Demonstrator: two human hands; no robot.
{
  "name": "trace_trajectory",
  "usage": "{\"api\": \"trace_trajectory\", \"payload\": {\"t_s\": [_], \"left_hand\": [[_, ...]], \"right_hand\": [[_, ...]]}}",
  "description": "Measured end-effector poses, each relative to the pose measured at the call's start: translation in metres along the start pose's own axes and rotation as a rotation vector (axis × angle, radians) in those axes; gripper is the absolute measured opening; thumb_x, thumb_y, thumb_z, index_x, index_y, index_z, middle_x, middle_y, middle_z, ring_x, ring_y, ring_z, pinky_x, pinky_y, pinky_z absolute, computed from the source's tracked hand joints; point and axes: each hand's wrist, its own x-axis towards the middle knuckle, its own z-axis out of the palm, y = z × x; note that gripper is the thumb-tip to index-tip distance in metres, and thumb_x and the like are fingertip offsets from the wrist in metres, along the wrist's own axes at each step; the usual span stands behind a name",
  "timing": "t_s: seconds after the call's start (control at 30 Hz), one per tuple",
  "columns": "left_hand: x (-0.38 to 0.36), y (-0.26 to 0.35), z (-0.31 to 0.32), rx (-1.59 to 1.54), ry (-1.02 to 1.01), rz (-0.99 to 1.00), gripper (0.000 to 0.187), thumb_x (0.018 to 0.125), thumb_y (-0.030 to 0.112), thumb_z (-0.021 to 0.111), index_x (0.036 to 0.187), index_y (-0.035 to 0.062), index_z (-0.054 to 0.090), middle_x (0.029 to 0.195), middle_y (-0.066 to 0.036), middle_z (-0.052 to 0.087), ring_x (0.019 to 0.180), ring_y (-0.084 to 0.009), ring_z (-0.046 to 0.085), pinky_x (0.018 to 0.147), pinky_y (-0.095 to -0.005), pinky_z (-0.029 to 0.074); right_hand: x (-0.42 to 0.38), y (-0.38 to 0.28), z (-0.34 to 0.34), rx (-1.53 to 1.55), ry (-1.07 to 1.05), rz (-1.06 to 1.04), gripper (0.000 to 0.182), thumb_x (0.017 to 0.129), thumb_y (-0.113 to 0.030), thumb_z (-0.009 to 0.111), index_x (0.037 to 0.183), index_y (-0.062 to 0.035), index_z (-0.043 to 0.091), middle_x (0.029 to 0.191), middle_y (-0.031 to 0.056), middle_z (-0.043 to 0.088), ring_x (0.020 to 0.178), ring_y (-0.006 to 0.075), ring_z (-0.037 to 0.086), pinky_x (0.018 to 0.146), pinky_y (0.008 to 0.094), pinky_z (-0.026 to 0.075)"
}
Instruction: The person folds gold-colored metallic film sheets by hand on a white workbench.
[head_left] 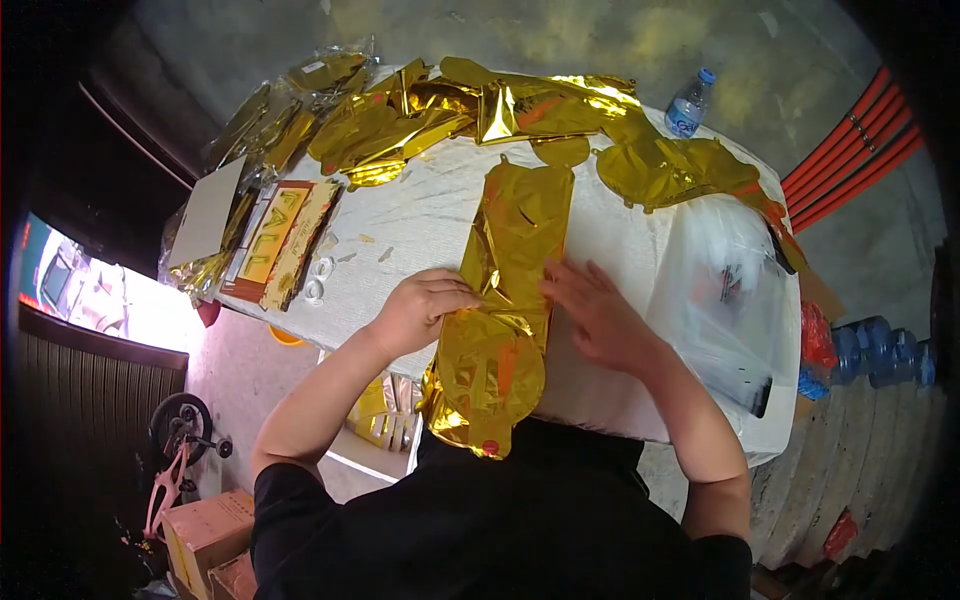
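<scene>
A flat, uninflated gold foil balloon (520,230) lies lengthwise on the white-covered table in front of me. Its near end, with a small red round mark, hangs over the table edge against my black shirt. My left hand (432,302) is closed on the balloon's left edge, fingers bent over the foil. At the opposite edge is my right hand (592,308), its fingers stretched out and slightly apart, the tips touching or almost touching the foil. More flat gold foil balloons (400,125) lie crumpled along the far side, some spreading right (680,170).
Clear plastic bags (715,290) cover the table's right side. A water bottle (687,105) stands at the back right. Printed cards (275,240), a pale board (207,212) and white rolls (317,280) lie at left. Cardboard boxes (208,528) sit on the floor.
</scene>
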Motion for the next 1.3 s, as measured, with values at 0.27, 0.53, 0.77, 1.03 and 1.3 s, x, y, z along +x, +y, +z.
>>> {"api": "trace_trajectory", "payload": {"t_s": [0.27,0.53,0.77,1.03,1.3], "left_hand": [[0.003,0.004,-0.004,0.129,-0.084,0.072,0.023,0.069,0.007,0.069,0.092,0.0048,0.069,0.094,-0.008,0.069,0.092,-0.0265,0.063,0.081,-0.0354,0.052],[-0.002,0.002,-0.009,0.096,-0.125,0.093,0.025,0.071,0.010,0.068,0.095,0.0040,0.069,0.102,-0.008,0.069,0.098,-0.0266,0.063,0.088,-0.0372,0.050],[-0.001,0.001,-0.005,-0.018,-0.040,-0.004,0.032,0.064,-0.004,0.064,0.095,0.0045,0.070,0.097,-0.010,0.068,0.093,-0.0262,0.064,0.079,-0.0336,0.053],[0.001,0.013,-0.012,0.106,-0.133,0.019,0.029,0.069,0.009,0.069,0.098,0.0058,0.067,0.105,-0.007,0.068,0.100,-0.0258,0.063,0.089,-0.0363,0.050],[-0.003,0.002,-0.016,0.065,-0.171,0.100,0.025,0.071,0.011,0.068,0.095,0.0054,0.067,0.106,-0.007,0.068,0.103,-0.0252,0.062,0.089,-0.0369,0.050]], "right_hand": [[0.012,-0.019,0.032,-0.100,0.129,-0.357,0.045,0.077,-0.003,0.059,0.121,-0.0100,0.055,0.125,0.0096,0.054,0.122,0.0254,0.049,0.107,0.0468,0.033],[0.010,-0.020,0.023,-0.139,0.184,-0.338,0.039,0.079,-0.008,0.060,0.117,-0.0072,0.058,0.118,0.0086,0.058,0.115,0.0240,0.055,0.104,0.0471,0.037],[0.014,-0.026,0.024,-0.197,0.296,-0.392,0.037,0.079,-0.012,0.060,0.115,-0.0045,0.058,0.117,0.0099,0.059,0.114,0.0246,0.055,0.101,0.0445,0.041],[0.013,-0.020,0.038,-0.293,0.269,-0.480,0.025,0.079,-0.012,0.061,0.102,-0.0028,0.062,0.104,0.0104,0.063,0.100,0.0257,0.062,0.091,0.0400,0.049],[0.010,-0.030,0.021,-0.207,0.242,-0.395,0.027,0.080,-0.012,0.060,0.107,-0.0070,0.061,0.113,0.0103,0.062,0.108,0.0250,0.060,0.097,0.0435,0.045]]}}
